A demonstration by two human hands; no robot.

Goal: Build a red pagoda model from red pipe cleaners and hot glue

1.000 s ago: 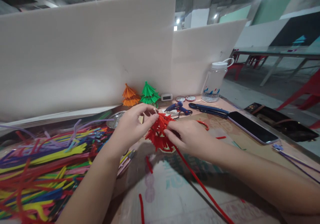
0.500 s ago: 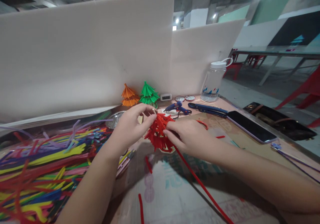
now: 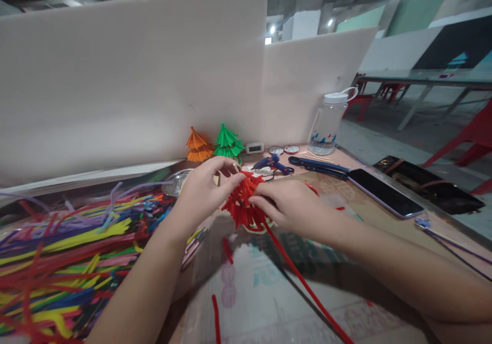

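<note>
A red pipe-cleaner tree (image 3: 243,208) stands upright between my hands, with a pale stick at its top. My left hand (image 3: 209,187) pinches the tree near that stick, thumb and fingers together. On the other side, my right hand (image 3: 286,203) has its fingers pressed together on the red strands; what exactly they pinch is hidden. A long red pipe cleaner (image 3: 307,285) trails from beneath the tree toward the front edge of the view. Short red pieces (image 3: 216,318) lie on the table covering. A pale base shows partly under the tree.
Loose coloured pipe cleaners (image 3: 77,262) fill the left side. Behind stand an orange tree (image 3: 199,146) and a green tree (image 3: 227,141) by a white partition (image 3: 134,87). A glue gun (image 3: 272,163), blue-handled tool (image 3: 317,166), phone (image 3: 386,193) and water bottle (image 3: 328,123) lie or stand rightward.
My right hand has shifted slightly left and up along the red tree. The trailing pipe cleaner has swung a little. My left hand keeps its pinch at the top.
</note>
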